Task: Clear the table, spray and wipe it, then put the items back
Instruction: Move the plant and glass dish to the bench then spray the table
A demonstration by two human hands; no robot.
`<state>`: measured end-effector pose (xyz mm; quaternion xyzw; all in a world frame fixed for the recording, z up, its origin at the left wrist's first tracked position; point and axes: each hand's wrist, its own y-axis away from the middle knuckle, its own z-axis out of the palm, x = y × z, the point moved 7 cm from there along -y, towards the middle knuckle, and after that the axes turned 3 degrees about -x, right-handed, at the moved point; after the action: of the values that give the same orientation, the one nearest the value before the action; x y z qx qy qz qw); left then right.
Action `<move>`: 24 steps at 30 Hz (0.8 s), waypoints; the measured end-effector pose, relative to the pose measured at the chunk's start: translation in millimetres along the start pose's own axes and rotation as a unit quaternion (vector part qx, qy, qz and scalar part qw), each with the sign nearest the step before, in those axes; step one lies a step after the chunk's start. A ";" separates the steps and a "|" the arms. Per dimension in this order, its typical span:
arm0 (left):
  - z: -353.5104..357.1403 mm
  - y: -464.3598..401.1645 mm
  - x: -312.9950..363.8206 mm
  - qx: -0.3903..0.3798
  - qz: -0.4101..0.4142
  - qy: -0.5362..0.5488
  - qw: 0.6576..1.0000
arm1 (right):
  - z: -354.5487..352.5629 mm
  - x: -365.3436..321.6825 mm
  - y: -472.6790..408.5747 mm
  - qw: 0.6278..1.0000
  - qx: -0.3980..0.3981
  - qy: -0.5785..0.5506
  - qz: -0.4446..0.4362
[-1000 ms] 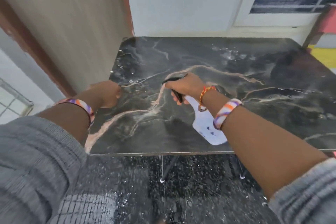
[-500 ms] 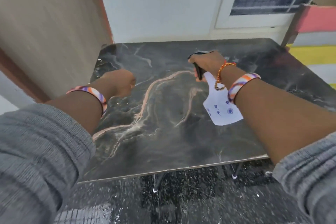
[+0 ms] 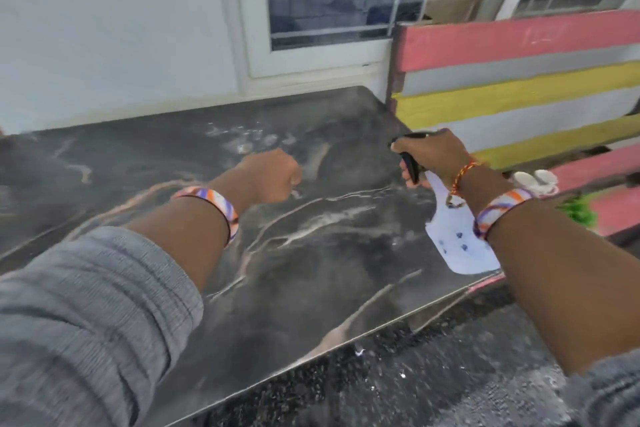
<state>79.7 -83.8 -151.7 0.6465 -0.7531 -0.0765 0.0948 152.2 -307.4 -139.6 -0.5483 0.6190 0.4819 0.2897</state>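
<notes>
The table [image 3: 311,288] has a dark marble-look top with pale veins and nothing standing on it. Wet droplets [image 3: 249,142] glisten near its far edge. My right hand [image 3: 433,156] grips the black trigger head of a white spray bottle [image 3: 457,239] with small blue marks, held over the table's right side with the nozzle pointing away from me. My left hand [image 3: 270,177] hovers over the middle of the table, fingers curled into a fist with nothing visible in it.
A bench of pink, yellow and grey slats [image 3: 519,80] stands right of the table, with a white object [image 3: 535,180] and something green [image 3: 578,211] on it. A white wall and window [image 3: 329,3] lie behind. Dark speckled floor [image 3: 381,374] runs along the near edge.
The view has swung right, bringing the bench into sight. My right hand carried the spray bottle from the table's middle toward its right side. My left fist moved inward from the left edge.
</notes>
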 end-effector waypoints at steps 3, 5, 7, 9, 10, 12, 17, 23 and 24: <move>-6.5 -42.7 60.2 0.002 0.039 0.014 0.999 | -65.6 31.0 -12.7 0.998 0.040 0.048 0.002; -13.2 -66.8 92.6 0.014 0.058 0.013 0.998 | -99.6 52.1 -21.2 0.997 0.033 0.062 0.027; -20.3 -87.2 116.1 0.021 0.079 0.017 0.997 | -129.7 69.7 -34.0 0.997 0.036 0.058 0.041; -25.7 -108.1 135.2 0.021 0.093 0.020 0.995 | -162.0 81.0 -48.5 0.994 0.063 0.073 0.044; -27.6 -116.6 142.8 0.018 0.096 0.024 0.995 | -175.8 84.6 -55.8 0.995 0.075 0.057 0.035; -29.8 -134.6 156.7 0.015 0.104 0.032 0.994 | -197.6 89.9 -70.2 0.996 0.085 -0.004 0.015; -35.5 -192.1 179.8 0.014 0.114 0.049 0.992 | -245.0 91.9 -116.7 0.987 0.116 -0.113 -0.017; -39.8 -270.4 206.2 0.017 0.124 0.124 0.984 | -264.8 100.0 -183.5 0.978 0.121 -0.167 -0.027; -38.8 -280.3 215.9 0.010 0.131 0.131 0.983 | -265.6 107.6 -192.3 0.975 0.123 -0.182 -0.016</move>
<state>326.4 -339.5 -171.3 0.5474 -0.8131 0.0298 0.1957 356.7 -580.6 -191.0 -0.4214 0.6014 0.4891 0.4708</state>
